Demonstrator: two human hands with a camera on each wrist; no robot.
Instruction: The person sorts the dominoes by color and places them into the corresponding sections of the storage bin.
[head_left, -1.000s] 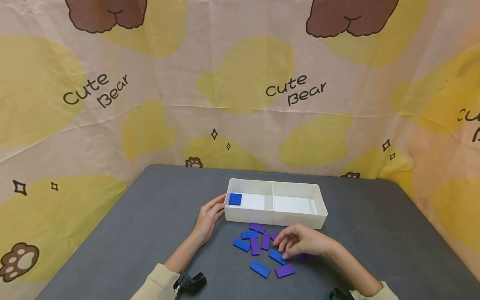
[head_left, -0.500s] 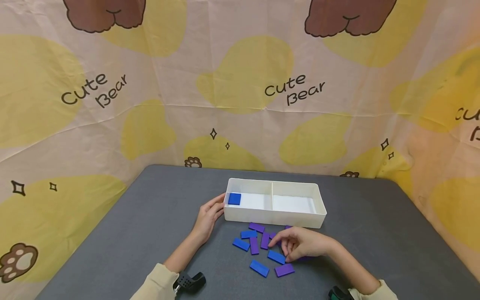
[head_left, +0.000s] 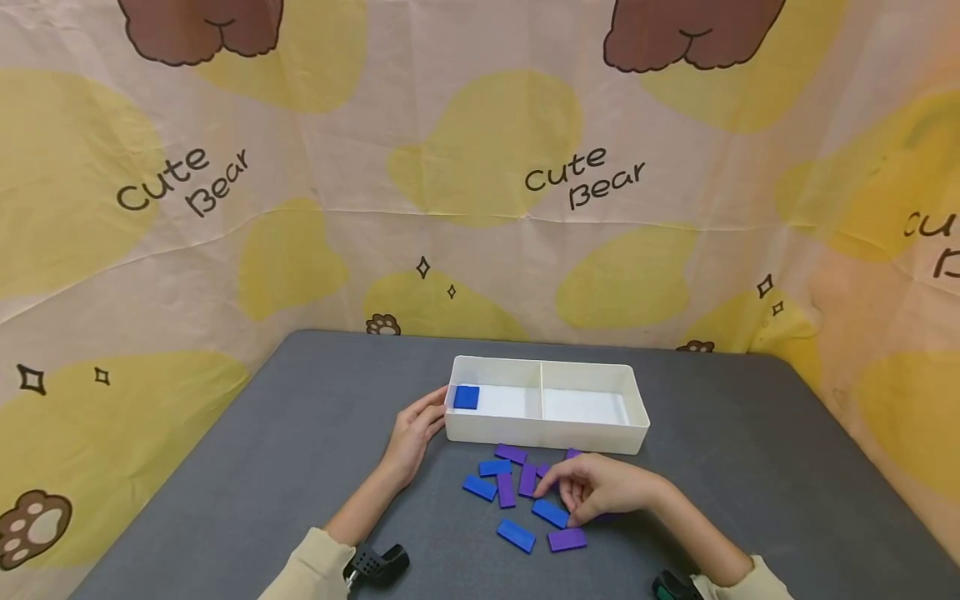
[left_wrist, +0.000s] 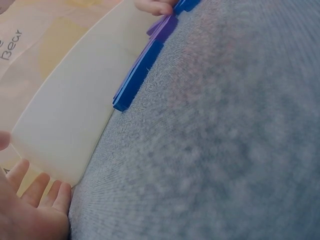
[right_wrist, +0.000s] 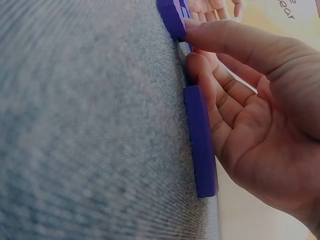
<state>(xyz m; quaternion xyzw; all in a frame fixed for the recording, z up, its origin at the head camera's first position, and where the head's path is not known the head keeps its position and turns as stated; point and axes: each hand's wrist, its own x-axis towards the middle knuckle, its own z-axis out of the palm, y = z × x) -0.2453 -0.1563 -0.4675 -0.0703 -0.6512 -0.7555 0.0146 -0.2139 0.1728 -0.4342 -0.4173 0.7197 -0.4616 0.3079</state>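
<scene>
In the head view my right hand (head_left: 611,487) bends its thumb and index finger to opposite ends of a flat blue block (head_left: 550,512), which lies on the table. My right hand (right_wrist: 255,105) in the right wrist view has its other fingers curled beside a purple block (right_wrist: 201,142). Another purple block (right_wrist: 171,17) appears near the thumb tip. My left hand (head_left: 412,433) rests outstretched fingers against the left end of a white two-compartment box (head_left: 547,433). In the left wrist view, the fingers of my left hand (left_wrist: 35,205) lie along the box end.
A blue piece (head_left: 467,397) lies in the box's left compartment. Several loose blue and purple blocks lie before the box, among them a blue one (head_left: 516,536), a purple one (head_left: 567,540) and another purple one (head_left: 506,490). A patterned cloth (head_left: 480,167) hangs behind the grey table (head_left: 360,367).
My right index finger has reached leftward past the blue block's far end, and the thumb has come to its near end. My left hand stays at the box. The view shifts slightly.
</scene>
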